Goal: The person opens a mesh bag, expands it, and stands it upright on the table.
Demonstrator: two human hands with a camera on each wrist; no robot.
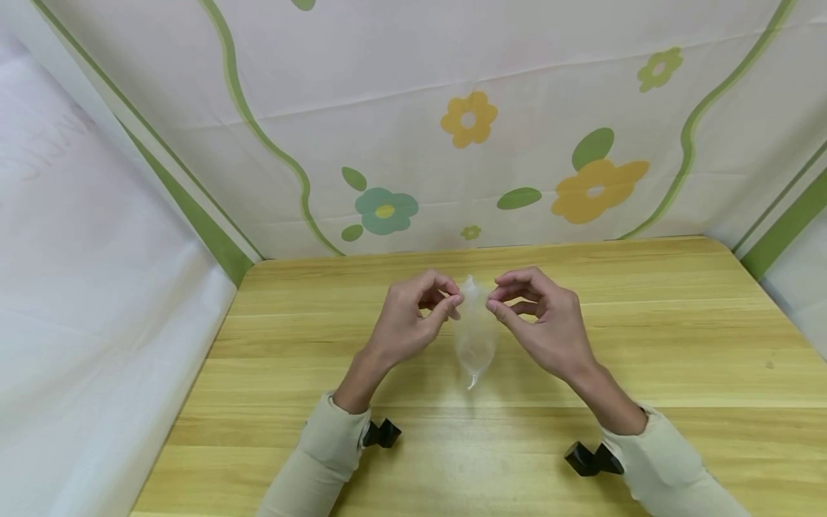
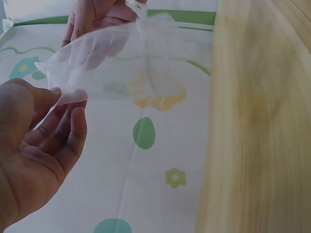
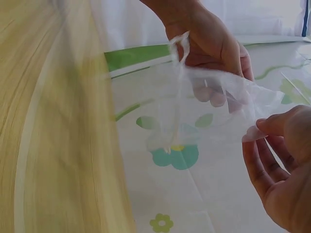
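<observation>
A thin, see-through plastic bag [image 1: 476,337] hangs between the two hands above the wooden table. Its lower end narrows to a twisted, knot-like tip [image 1: 473,383], which also shows at the top of the left wrist view. My left hand [image 1: 413,312] pinches one upper side of the bag between thumb and forefinger. On the opposite side, my right hand [image 1: 545,319] pinches the film the same way, its other fingers loosely bent. Through the film [image 3: 218,107] in the right wrist view, fingers of the left hand are visible.
Below the hands lies a wood-grain table [image 1: 291,373]. A white cloth [image 1: 400,93] printed with flowers and green lines rises behind its far edge, and a plain white sheet [image 1: 97,301] hangs at the left. Black wrist mounts [image 1: 382,434] stick out from both sleeves.
</observation>
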